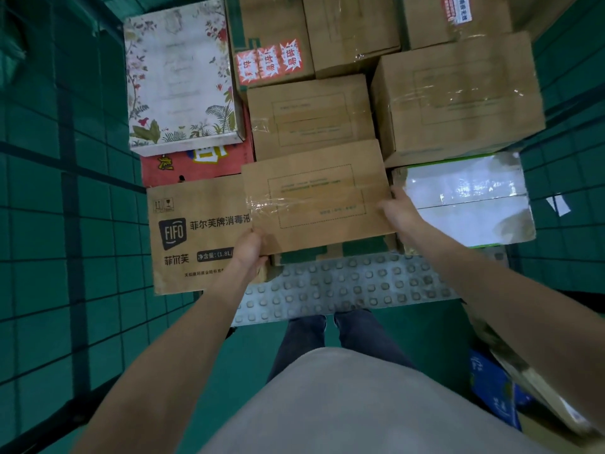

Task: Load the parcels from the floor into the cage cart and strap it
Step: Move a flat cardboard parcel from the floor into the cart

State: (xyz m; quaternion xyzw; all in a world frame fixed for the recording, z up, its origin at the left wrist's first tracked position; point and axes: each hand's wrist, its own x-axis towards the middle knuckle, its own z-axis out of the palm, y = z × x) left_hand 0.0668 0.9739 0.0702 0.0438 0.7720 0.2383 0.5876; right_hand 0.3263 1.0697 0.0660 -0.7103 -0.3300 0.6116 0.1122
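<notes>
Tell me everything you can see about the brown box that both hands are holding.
The box is plain brown cardboard, rectangular, lying flat with its wide face up. That face carries a dashed printed frame with faint text, and clear tape crosses it. The left hand grips its near left corner; the right hand holds its right edge. It overlaps the FIFO carton.

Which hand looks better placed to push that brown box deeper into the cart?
Probably the left hand: it grips the box at its near corner, behind it. The right hand holds the far side edge, beside the white parcel.
</notes>
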